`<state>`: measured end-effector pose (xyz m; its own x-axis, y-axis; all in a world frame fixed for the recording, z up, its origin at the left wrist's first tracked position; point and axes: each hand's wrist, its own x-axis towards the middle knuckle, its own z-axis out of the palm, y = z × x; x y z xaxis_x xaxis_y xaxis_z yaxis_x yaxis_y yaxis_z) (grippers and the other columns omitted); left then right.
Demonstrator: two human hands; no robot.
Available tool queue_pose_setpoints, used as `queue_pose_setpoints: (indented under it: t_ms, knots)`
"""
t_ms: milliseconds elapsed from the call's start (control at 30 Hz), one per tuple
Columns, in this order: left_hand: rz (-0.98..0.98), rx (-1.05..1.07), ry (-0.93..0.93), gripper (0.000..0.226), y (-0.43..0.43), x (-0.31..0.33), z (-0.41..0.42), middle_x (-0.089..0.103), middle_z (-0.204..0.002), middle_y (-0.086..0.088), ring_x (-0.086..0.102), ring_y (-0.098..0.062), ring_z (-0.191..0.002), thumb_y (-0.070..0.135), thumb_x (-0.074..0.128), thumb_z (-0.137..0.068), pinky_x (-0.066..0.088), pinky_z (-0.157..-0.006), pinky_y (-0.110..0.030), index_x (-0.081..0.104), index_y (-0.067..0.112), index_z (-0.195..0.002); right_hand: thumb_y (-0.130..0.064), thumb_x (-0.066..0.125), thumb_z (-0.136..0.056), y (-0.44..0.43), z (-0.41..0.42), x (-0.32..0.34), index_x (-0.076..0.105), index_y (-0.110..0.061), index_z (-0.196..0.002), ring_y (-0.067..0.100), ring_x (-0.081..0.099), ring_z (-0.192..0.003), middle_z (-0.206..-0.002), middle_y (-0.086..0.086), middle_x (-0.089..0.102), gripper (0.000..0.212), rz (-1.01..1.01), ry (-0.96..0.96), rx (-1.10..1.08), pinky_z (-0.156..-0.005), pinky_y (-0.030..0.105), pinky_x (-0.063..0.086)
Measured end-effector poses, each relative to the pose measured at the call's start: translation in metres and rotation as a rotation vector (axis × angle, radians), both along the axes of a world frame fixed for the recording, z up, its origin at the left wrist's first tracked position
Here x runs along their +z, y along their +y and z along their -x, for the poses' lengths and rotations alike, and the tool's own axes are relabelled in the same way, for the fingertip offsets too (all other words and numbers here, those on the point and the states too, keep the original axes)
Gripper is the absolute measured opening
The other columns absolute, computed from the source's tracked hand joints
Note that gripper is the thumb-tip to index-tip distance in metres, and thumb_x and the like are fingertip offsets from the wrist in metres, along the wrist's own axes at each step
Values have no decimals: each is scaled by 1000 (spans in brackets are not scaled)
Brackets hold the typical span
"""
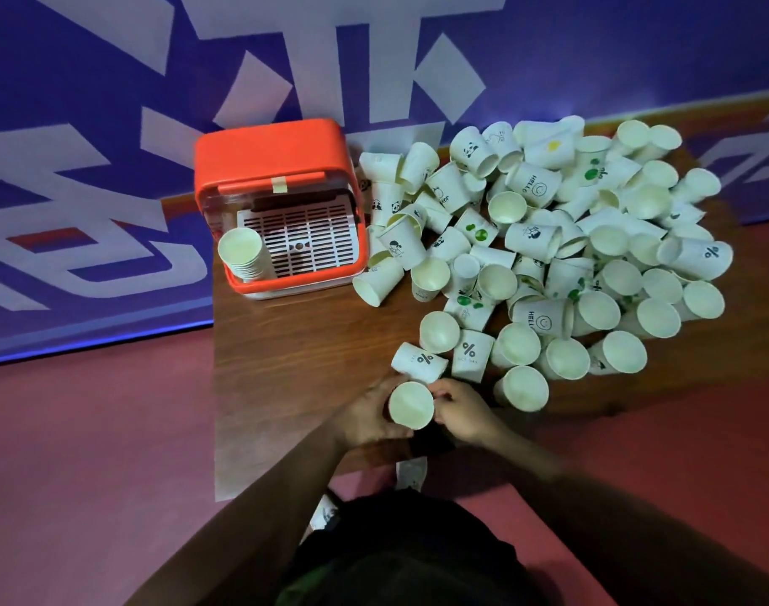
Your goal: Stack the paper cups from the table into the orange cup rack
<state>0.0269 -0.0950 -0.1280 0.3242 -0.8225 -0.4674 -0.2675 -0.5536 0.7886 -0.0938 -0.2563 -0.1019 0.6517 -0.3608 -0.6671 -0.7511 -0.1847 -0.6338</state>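
Paper cup: held between both hands
Left hand: wraps cup
Right hand: grips its side
Rack: holds one stack

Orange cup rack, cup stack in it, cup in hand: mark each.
orange cup rack [269,146], head view, orange top panel.
cup stack [239,249], head view, top cup's open mouth.
held cup [411,405], head view, its open mouth.

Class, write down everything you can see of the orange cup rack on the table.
The orange cup rack is a boxy frame with rounded corners, seemingly orange plastic, with a clear panel, a strip of tape on its bar and a white slatted tray inside. It stands at the far left corner of the wooden table. A stack of nested paper cups sits in its left front corner.
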Motion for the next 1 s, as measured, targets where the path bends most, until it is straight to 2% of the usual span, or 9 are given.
queue_pose_setpoints:
  t_ms: [100, 200, 333, 467, 600, 667, 833, 933, 1000]
  knots:
    - [-3, 7, -25, 89, 10, -2, 0, 37, -144, 9, 32, -5, -133, 19, 85, -75, 18, -104, -2, 35, 14, -149, -6, 49, -82, 14, -6, 4, 63, 7, -93, 35, 66, -93, -92, 24, 66, 22, -90, -20, -153, -93, 57, 48]
    - [-10, 61, -63, 94, 23, -7, -2, 35, -154, 2, 31, -14, -141, 27, 86, -73, 24, -116, -25, 34, 17, -150, 6, 43, -95, 24, -13, 2, 59, -2, -106, 31, 65, -94, -103, 20, 61, 20, -286, -12, -365, -90, 45, 54]
    - [-10, 185, -41, 95, 38, -11, -10, 45, -148, 4, 38, -20, -138, 51, 83, -62, 31, -116, -40, 42, 28, -145, -17, 58, -94, 27, -18, -10, 55, -1, -115, 35, 71, -87, -94, 12, 64, 27, -211, 12, -533, -63, 30, 52]
    - [5, 297, -13, 94, 52, -11, -25, 51, -139, 7, 44, -16, -132, 62, 77, -57, 38, -112, -44, 47, 29, -139, -35, 68, -88, 23, -27, -18, 59, -10, -99, 20, 65, -72, -81, 4, 63, 29, -32, 51, -637, -62, 33, 54]
    - [6, 386, 1, 91, 61, -6, -41, 56, -131, 6, 52, -14, -122, 60, 81, -56, 46, -104, -42, 51, 28, -136, -34, 68, -87, 23, -41, -25, 61, -9, -103, 30, 66, -93, -99, 9, 68, 30, 70, 85, -651, -84, 47, 57]
    - [5, 414, 6, 89, 65, -3, -47, 57, -128, 7, 54, -13, -118, 59, 82, -56, 49, -101, -40, 52, 29, -134, -27, 69, -88, 21, -45, -24, 64, -7, -112, 29, 65, -97, -104, 7, 67, 31, 108, 72, -616, -86, 43, 55]
    - [28, 556, -6, 69, 72, 6, -63, 57, -121, 8, 58, -14, -105, 38, 87, -71, 46, -76, -13, 52, 26, -130, -21, 71, -85, 25, -49, -4, 70, -11, -99, 17, 63, -89, -98, 1, 68, 16, 166, -55, -396, -71, 23, 45]
    - [81, 708, 1, 70, 79, 22, -81, 57, -122, 8, 60, -8, -99, 35, 85, -75, 45, -70, -12, 48, 26, -134, -15, 72, -83, 26, -60, 17, 69, -12, -82, 6, 59, -73, -84, -6, 65, 5, 157, -138, -269, -55, 8, 41]
    - [147, 796, -29, 71, 86, 36, -98, 56, -123, 10, 59, 3, -99, 32, 85, -76, 48, -71, -11, 46, 25, -135, -13, 73, -80, 22, -75, 28, 66, -10, -74, 3, 57, -74, -85, -5, 63, 9, 162, -187, -220, -52, 6, 39]
